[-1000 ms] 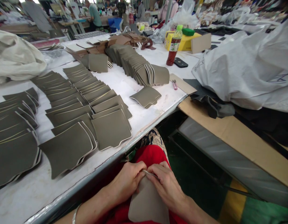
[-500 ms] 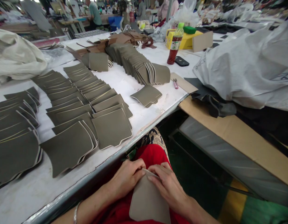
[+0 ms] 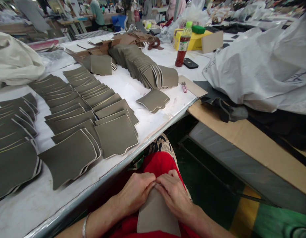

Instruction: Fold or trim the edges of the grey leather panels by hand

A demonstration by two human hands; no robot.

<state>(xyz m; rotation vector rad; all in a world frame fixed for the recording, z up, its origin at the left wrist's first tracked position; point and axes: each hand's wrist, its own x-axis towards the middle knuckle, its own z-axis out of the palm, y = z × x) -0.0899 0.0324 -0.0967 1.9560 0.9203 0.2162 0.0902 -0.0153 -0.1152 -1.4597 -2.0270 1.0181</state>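
Observation:
Over my lap, my left hand (image 3: 135,193) and my right hand (image 3: 174,195) both pinch the top edge of one grey-brown cut piece (image 3: 156,216), fingertips meeting at its upper rim. The piece lies on red cloth (image 3: 159,165) across my legs. Rows of the same grey-brown pieces (image 3: 75,109) overlap on the white table (image 3: 143,89) ahead and to the left. A small stack of these pieces (image 3: 153,100) rests near the table's right edge.
A long fanned stack of pieces (image 3: 145,66) runs across the back of the table. A red drink bottle (image 3: 182,48), a black phone (image 3: 191,63) and a yellow box (image 3: 192,41) stand beyond. A large white plastic bag (image 3: 262,69) lies right, over cardboard (image 3: 252,145). People work far behind.
My fingertips have drawn closer together on the piece's top edge, covering the pale rim that showed before. The view shifted slightly downward.

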